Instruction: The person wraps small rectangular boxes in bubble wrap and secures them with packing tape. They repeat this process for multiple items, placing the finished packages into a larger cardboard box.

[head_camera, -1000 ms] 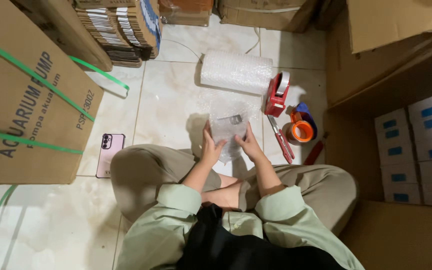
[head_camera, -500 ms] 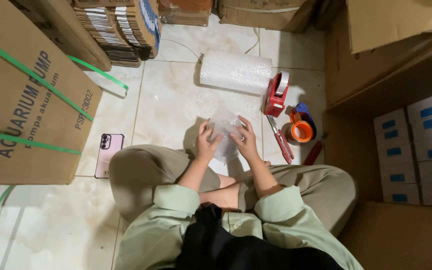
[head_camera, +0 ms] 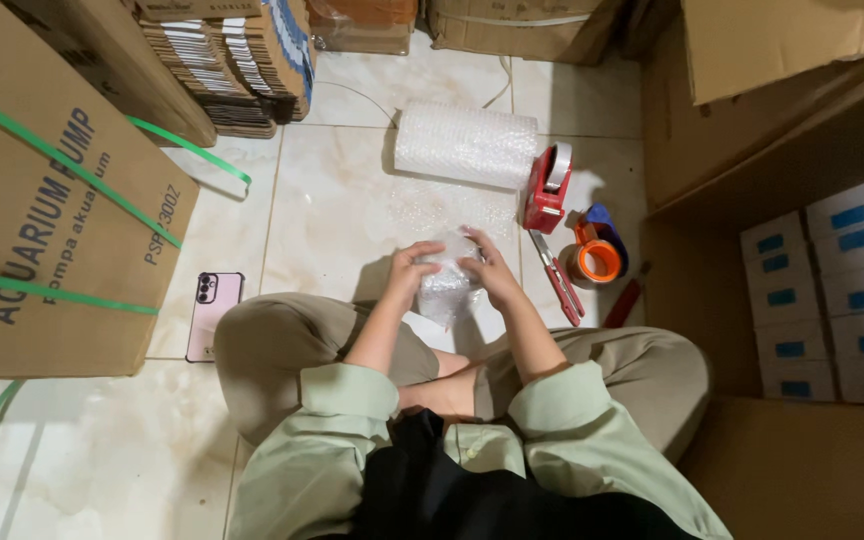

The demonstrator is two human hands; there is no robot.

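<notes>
I sit cross-legged on the pale tiled floor (head_camera: 342, 210). At the far left of the floor stands a large brown cardboard carton (head_camera: 52, 200) bound with green plastic straps, dark lettering printed on its side. Behind it, toward the top edge of the floor, a stack of flattened corrugated cardboard sheets (head_camera: 232, 60) leans. A pink smartphone (head_camera: 214, 315) lies face down on the tiles just beside the carton and near my left knee.

In the middle, my left hand (head_camera: 410, 272) and my right hand (head_camera: 489, 272) are curled around a small bundle wrapped in clear bubble wrap (head_camera: 446, 280), pressing it from both sides, fingers folded over its top. The bundle sits just in front of my legs, above a loose sheet of the same wrap. Beyond it, a thick roll of clear bubble wrap (head_camera: 467, 145) lies on its side.

To the right of the roll stands a red tape dispenser (head_camera: 548, 190). Red-handled scissors (head_camera: 557, 278) lie just beside my right hand, and an orange tape roll (head_camera: 597, 260) rests next to them. At the right edge, an open brown cardboard box (head_camera: 712, 160) holds rows of small white packages with blue rectangular labels (head_camera: 832, 290), stacked closely.
</notes>
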